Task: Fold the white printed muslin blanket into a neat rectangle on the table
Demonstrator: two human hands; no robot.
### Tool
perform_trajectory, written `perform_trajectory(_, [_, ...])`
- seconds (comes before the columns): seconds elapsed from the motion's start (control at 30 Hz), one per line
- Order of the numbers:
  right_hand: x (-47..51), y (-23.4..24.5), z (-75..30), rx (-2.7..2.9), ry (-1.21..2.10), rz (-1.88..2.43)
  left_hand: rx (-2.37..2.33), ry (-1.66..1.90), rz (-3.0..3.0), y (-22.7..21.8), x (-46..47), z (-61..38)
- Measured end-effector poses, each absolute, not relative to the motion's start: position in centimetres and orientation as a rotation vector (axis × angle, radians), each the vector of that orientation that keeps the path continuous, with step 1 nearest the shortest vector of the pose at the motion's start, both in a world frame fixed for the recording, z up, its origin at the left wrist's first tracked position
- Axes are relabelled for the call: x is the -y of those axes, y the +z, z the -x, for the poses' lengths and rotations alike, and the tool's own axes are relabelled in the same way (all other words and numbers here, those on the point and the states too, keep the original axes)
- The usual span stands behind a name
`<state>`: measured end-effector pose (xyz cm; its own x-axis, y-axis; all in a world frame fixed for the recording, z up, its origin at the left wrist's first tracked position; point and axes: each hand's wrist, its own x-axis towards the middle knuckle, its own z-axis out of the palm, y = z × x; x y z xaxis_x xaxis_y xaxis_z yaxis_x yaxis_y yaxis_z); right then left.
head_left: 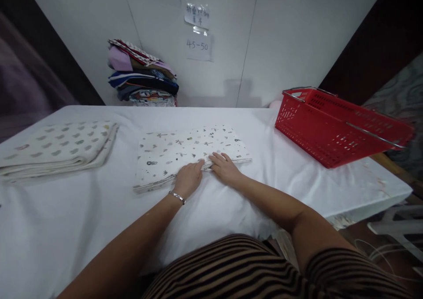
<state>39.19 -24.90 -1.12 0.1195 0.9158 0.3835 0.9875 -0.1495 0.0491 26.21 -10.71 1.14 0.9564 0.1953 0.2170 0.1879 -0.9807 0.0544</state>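
In front of me lies a folded white cloth (pixel 185 147) with small printed figures, layered into a flat rectangle. My left hand (pixel 189 175), below a silver bracelet, is closed on the middle of its near edge. Close beside it, my right hand (pixel 225 167) grips the same edge, fingers on top; the thumbs are mostly hidden. Between the hands the edge is slightly bunched. Another folded cloth (pixel 62 145), thicker and patterned with grey-green shapes, rests at the left of the table, apart from both hands.
A red plastic basket (pixel 317 125) with metal handles stands at the right of the white-covered table (pixel 115 219). Behind the far edge is a stack of folded fabrics (pixel 145 81). Paper signs (pixel 198 46) hang on the wall. A white plastic stool (pixel 396 224) is at the lower right.
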Motion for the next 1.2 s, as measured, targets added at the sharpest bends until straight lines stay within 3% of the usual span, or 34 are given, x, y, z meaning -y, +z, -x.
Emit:
perform_trajectory(0.2, [26.7, -1.1, -40.7, 1.814, -0.605, 2.237, -0.300, 0.314, -3.072, 1.2, 10.5, -26.3])
perform_trajectory(0.87, [28.3, -1.2, -41.6, 1.936, -0.521, 2.176, -0.191, 0.396, -2.916, 1.0, 12.4, -28.3])
perform_trajectory(1.2, [28.6, -1.0, -41.5, 1.940, -0.518, 2.165, -0.068, 0.339, -3.158, 1.6, 13.2, -30.1])
